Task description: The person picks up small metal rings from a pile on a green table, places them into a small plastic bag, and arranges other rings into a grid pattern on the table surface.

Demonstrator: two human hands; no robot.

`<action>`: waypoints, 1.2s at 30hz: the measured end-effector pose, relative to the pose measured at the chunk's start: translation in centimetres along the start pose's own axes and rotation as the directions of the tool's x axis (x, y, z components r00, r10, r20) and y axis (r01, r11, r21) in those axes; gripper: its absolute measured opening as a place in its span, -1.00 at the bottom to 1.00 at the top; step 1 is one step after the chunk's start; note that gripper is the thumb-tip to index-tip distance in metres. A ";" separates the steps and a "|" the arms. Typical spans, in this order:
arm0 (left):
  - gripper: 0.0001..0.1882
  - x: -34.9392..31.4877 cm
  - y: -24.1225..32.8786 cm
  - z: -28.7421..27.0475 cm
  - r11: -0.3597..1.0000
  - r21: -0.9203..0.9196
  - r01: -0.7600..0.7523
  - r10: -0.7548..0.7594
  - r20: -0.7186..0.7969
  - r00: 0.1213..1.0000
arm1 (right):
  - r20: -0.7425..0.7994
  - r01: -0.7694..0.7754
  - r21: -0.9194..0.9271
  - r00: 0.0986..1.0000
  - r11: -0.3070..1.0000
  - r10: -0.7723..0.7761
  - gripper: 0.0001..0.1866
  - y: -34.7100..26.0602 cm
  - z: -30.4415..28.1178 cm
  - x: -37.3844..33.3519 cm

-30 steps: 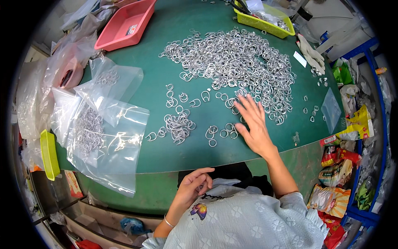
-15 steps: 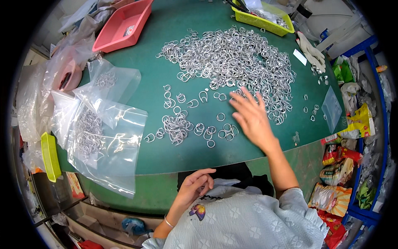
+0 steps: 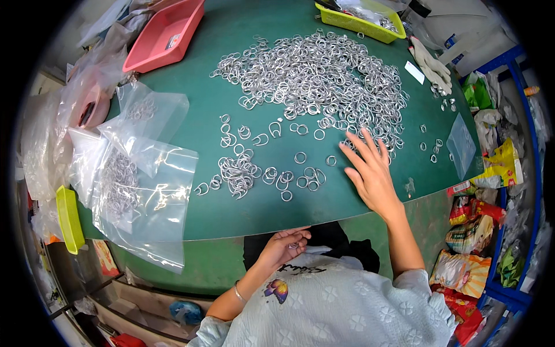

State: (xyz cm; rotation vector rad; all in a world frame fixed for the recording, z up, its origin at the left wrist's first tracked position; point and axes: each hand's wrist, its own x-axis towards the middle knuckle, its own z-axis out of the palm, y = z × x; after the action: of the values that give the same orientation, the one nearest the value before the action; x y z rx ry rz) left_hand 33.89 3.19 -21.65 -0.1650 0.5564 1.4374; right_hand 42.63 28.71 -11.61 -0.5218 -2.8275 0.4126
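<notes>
A large pile of silver metal rings (image 3: 315, 72) covers the far middle of the green table. My right hand (image 3: 373, 176) is at the pile's near right edge with its fingers spread; the fingertips overlap the outermost rings, and whether they touch them I cannot tell. My left hand (image 3: 284, 247) is low at the table's front edge, palm up and fingers curled round a few metal rings (image 3: 293, 246). Nearer to me lies a smaller heap of rings (image 3: 240, 173), some of them open like horseshoes. Between heap and pile, several single rings (image 3: 300, 157) are scattered.
Clear plastic bags (image 3: 153, 196) with rings inside lie at the left. A pink tray (image 3: 167, 37) stands at the far left, a yellow-green basket (image 3: 358, 24) at the far right. A white glove (image 3: 430, 66) and a small clear bag (image 3: 461, 147) are on the right.
My right hand has shifted right and slightly nearer, leaving a couple of rings apart from the pile. My left hand has turned palm up, showing rings in it. The view has shifted slightly.
</notes>
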 end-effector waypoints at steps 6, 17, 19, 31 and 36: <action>-0.69 0.8 0.3 1.6 1.000 0.002 0.023 -0.023 -0.035 0.999 | -0.007 0.111 0.026 0.994 0.993 -0.111 -0.69 1.0 1.5 4.4; -0.48 2.4 0.4 4.1 0.989 -0.059 0.136 -0.133 0.050 0.990 | 0.218 -0.076 -0.011 0.973 0.997 0.077 -0.50 -2.7 -1.9 -5.2; -0.50 2.9 0.0 4.1 0.984 -0.100 0.146 -0.139 0.076 0.987 | 0.283 -0.042 0.137 0.959 0.990 0.001 -0.48 -3.6 -1.9 -6.3; -0.75 3.1 -0.4 2.3 0.983 -0.117 0.138 -0.133 0.054 0.990 | -0.112 -0.195 0.013 0.974 0.981 0.195 -0.39 0.7 1.5 -1.4; -0.79 2.5 -0.2 3.3 0.990 -0.076 0.120 -0.126 -0.084 0.988 | 0.015 -0.075 -0.012 0.997 0.997 0.076 -0.33 -3.1 3.0 -0.9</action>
State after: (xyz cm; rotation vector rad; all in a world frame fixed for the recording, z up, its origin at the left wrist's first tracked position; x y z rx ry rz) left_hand 35.03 6.79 -19.96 -0.3155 0.5579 1.3349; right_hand 41.66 24.94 -13.57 -0.6321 -2.8337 0.4167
